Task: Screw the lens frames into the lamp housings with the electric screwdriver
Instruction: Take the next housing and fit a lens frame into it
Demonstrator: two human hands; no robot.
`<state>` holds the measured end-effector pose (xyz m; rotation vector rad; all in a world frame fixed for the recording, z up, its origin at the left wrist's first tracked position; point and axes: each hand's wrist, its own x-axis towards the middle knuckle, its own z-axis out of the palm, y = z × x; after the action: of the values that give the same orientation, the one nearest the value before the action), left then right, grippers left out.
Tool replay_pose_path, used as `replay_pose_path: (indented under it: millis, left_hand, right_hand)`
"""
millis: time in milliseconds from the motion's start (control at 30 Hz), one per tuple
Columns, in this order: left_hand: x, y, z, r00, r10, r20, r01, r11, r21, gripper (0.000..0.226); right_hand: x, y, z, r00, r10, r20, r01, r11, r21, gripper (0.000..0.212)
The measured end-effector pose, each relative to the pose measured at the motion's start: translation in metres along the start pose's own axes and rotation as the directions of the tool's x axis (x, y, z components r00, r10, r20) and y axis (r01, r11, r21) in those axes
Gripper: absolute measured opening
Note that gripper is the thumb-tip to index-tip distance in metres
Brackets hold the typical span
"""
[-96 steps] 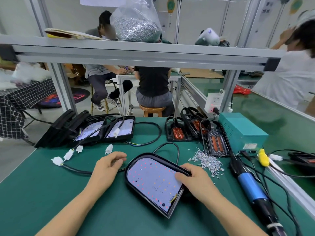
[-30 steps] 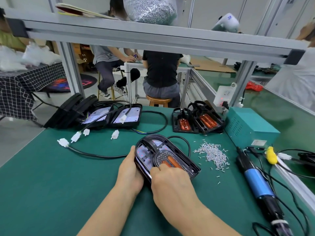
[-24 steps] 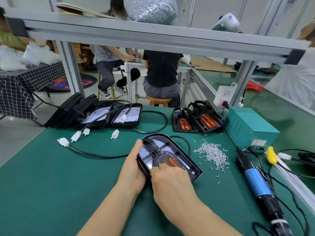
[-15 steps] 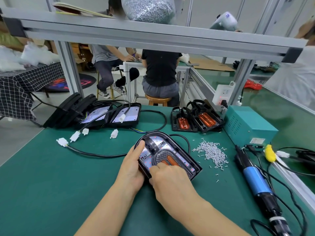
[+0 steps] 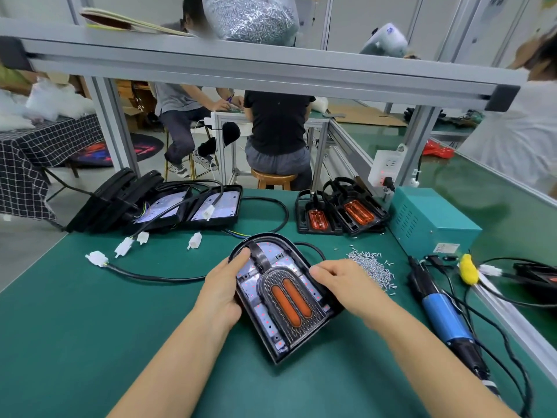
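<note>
A black arched lamp housing [image 5: 272, 348] lies flat on the green mat in front of me, its white LED board showing. A black lens frame [image 5: 289, 300] with two orange lenses sits inside it. My left hand [image 5: 223, 289] holds the housing's left edge, thumb on its upper rim. My right hand [image 5: 343, 285] grips the right edge with curled fingers. The blue electric screwdriver [image 5: 446, 316] lies on the mat to the right, untouched. A pile of small silver screws [image 5: 372, 265] lies just beyond my right hand.
More lens frames [image 5: 340, 214] are stacked at the back centre, housings with cables [image 5: 193, 208] at the back left. A teal power box [image 5: 431, 221] stands at the right. White connectors [image 5: 97, 258] and a black cable trail left. An aluminium shelf beam [image 5: 271, 67] crosses overhead.
The lens frame went into the housing, which I turned so its arch points away. My right hand slid off the lens frame to the right edge; my left stays on the left edge.
</note>
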<state>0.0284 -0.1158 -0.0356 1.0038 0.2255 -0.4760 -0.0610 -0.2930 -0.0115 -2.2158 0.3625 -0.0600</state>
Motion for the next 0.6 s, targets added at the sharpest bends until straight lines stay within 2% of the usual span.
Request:
replay_pose_path:
  millis: [167, 267, 400, 467, 533, 567, 600]
  left_hand:
    - [0.000, 0.002, -0.003, 0.998, 0.057, 0.017, -0.059, 0.969, 0.239, 0.007]
    - [-0.003, 0.003, -0.003, 0.993, 0.115, 0.026, -0.115, 0.899, 0.423, 0.018]
    - [-0.014, -0.003, -0.002, 0.984, 0.172, 0.051, -0.169, 0.794, 0.583, 0.032]
    - [-0.015, -0.004, -0.003, 0.977, 0.207, 0.051, -0.175, 0.642, 0.747, 0.038]
    - [-0.017, -0.002, -0.006, 0.967, 0.248, 0.062, -0.161, 0.402, 0.901, 0.053]
    - [-0.018, -0.002, -0.007, 0.962, 0.264, 0.070, -0.159, 0.333, 0.929, 0.061]
    - [-0.019, -0.003, -0.008, 0.958, 0.276, 0.080, -0.167, 0.310, 0.936, 0.066]
  right_hand:
    - [0.004, 0.003, 0.007, 0.998, 0.034, -0.061, -0.028, 0.996, 0.088, 0.038]
    - [0.001, 0.005, 0.007, 0.998, 0.030, -0.048, -0.026, 0.997, 0.076, 0.043]
    - [-0.008, 0.013, 0.002, 1.000, 0.001, -0.004, 0.000, 0.992, 0.123, 0.041]
    - [-0.011, 0.016, 0.001, 1.000, -0.018, -0.012, 0.019, 0.996, 0.085, 0.043]
    - [-0.012, 0.016, -0.001, 0.998, -0.055, 0.001, 0.055, 0.997, 0.044, 0.048]
    - [-0.012, 0.015, -0.002, 0.997, -0.080, 0.011, 0.079, 0.997, 0.021, 0.048]
    - [-0.011, 0.014, -0.003, 0.995, -0.098, 0.019, 0.098, 0.995, -0.008, 0.046]
